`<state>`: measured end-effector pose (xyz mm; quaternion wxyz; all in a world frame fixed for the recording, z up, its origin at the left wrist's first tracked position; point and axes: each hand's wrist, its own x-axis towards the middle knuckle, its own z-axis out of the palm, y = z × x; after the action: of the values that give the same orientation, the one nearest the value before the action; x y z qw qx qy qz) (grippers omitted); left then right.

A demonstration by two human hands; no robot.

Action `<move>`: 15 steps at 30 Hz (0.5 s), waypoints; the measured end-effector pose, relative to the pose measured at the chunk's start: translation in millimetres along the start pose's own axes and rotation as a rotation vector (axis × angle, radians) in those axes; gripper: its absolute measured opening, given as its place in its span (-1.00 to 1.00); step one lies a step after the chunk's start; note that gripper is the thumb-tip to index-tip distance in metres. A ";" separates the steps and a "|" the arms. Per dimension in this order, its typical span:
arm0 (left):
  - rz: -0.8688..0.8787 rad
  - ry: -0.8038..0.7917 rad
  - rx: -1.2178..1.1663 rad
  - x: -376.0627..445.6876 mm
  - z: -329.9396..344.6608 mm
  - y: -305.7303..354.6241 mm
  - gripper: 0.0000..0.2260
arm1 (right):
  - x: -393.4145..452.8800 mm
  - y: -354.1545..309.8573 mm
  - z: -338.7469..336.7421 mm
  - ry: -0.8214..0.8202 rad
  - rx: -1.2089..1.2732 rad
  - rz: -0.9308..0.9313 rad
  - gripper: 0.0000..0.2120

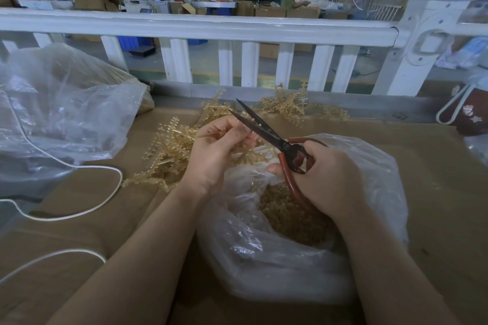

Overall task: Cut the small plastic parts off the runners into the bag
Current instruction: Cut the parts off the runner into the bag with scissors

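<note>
No readable text, label, brand, number or sign anywhere in view.

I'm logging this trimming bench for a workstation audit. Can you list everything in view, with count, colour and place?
scissors: one, dark blades, red-brown handles, blades open above the bag
runner: one, amber, at the blades
runners: heap, too many to count, amber, on cardboard beyond the hands
bag: one, clear plastic, near centre, open
cut parts: many, amber, inside that bag
second bag: one, clear, far left
cord: one, white, looping at left
cardboard: brown, covering the bench
railing: white, behind the bench
left hand: pinches the runner
right hand: grips the scissors' handles
</note>
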<state>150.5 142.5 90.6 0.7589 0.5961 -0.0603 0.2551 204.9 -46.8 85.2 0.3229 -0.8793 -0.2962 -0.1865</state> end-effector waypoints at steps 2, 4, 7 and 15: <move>0.012 -0.002 0.003 0.4 -0.6 -1.1 -0.89 | 0.0 0.4 0.5 -0.004 -0.003 0.002 -0.29; 0.016 -0.001 -0.008 0.4 -0.6 -0.1 -0.89 | -0.2 0.6 1.0 0.003 0.003 -0.001 -0.30; 0.015 -0.002 -0.025 1.0 -0.8 0.2 -0.85 | 0.1 0.3 1.1 0.012 0.024 0.000 -0.32; 0.033 -0.019 0.053 1.7 -1.5 -0.1 -0.88 | -0.3 0.5 0.7 0.061 -0.057 0.001 -0.44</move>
<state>151.6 144.4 90.8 0.7379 0.6174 -0.0704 0.2634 205.1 -46.7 84.3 0.3065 -0.8822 -0.2804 -0.2215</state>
